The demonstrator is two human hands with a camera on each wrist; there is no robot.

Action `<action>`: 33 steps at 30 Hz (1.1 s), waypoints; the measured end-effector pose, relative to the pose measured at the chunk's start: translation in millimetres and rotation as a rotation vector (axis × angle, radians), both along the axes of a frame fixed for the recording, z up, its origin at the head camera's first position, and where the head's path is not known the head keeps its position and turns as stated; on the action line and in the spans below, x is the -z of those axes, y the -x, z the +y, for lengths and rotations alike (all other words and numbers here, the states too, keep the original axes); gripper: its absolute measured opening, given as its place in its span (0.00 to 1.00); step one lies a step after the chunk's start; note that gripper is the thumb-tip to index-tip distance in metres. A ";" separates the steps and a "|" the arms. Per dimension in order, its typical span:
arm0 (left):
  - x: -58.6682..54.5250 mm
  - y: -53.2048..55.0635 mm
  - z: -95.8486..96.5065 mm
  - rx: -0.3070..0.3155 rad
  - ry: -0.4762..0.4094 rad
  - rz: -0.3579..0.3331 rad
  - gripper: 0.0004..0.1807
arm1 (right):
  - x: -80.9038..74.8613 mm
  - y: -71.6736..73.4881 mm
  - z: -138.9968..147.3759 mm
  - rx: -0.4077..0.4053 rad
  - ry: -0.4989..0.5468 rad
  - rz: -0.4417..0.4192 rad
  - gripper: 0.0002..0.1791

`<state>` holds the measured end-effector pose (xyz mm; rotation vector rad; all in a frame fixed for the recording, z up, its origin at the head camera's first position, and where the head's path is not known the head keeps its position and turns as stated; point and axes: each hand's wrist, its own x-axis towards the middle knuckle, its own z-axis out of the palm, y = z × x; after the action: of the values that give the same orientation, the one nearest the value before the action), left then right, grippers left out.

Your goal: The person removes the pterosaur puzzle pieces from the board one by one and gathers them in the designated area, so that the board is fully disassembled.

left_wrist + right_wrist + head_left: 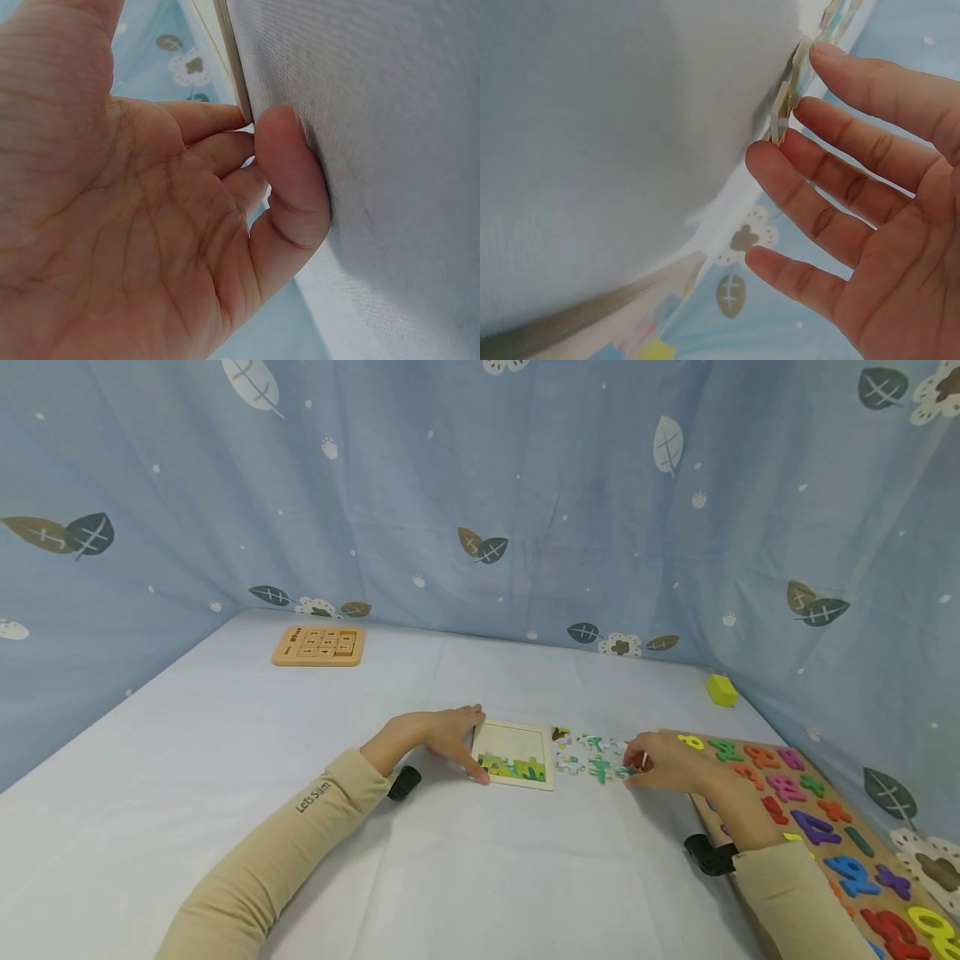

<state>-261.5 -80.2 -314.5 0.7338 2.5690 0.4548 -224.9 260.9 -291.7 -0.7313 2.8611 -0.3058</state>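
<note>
A square wooden puzzle tray (516,783) lies at mid-table, with joined green pieces along its near side. My left hand (456,737) spans the tray's left edge, fingers at the far corner and thumb near the close corner; in the left wrist view its fingertips meet the tray's side. Loose jigsaw pieces (600,768), mostly white and green, lie just right of the tray. Over their right end, my right hand (663,762) holds a tilted puzzle piece (780,112) at its fingertips. The thumb is beside other pieces, and the fingers partly hide the group.
A board of colourful numbers and signs (817,810) lies under the right forearm and along the table's right side. Toward the back stand a yellow-green block (722,690) and a wooden number slide puzzle (318,646). A blue patterned curtain (405,485) hangs behind the table.
</note>
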 end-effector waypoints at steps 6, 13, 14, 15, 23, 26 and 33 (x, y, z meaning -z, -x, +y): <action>0.3 -0.6 0.7 -0.008 -0.004 0.001 0.63 | -2.9 1.9 1.4 0.007 -0.007 0.012 0.13; 2.4 0.7 0.9 -0.011 -0.002 0.008 0.62 | -8.4 4.3 -6.4 0.006 -0.002 0.005 0.13; 2.4 0.6 0.8 -0.011 -0.003 0.007 0.62 | -9.2 4.7 -8.1 -0.003 0.001 0.007 0.12; 2.4 0.6 0.7 -0.010 -0.002 0.007 0.62 | -9.9 5.5 -9.9 -0.018 0.004 0.011 0.12; 1.1 -0.7 1.0 -0.007 0.002 0.011 0.62 | -15.3 10.2 -37.2 -0.074 0.011 0.017 0.18; 0.8 -0.7 1.3 -0.002 0.007 0.015 0.62 | -15.5 12.5 -50.3 -0.086 0.009 0.012 0.20; 0.8 -1.2 1.5 0.002 0.005 0.019 0.63 | -17.8 16.7 -84.2 -0.138 0.035 -0.024 0.19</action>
<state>-260.4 -78.7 -315.4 0.7422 2.5864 0.4434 -241.6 176.7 -274.0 -0.9198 2.7714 -0.3426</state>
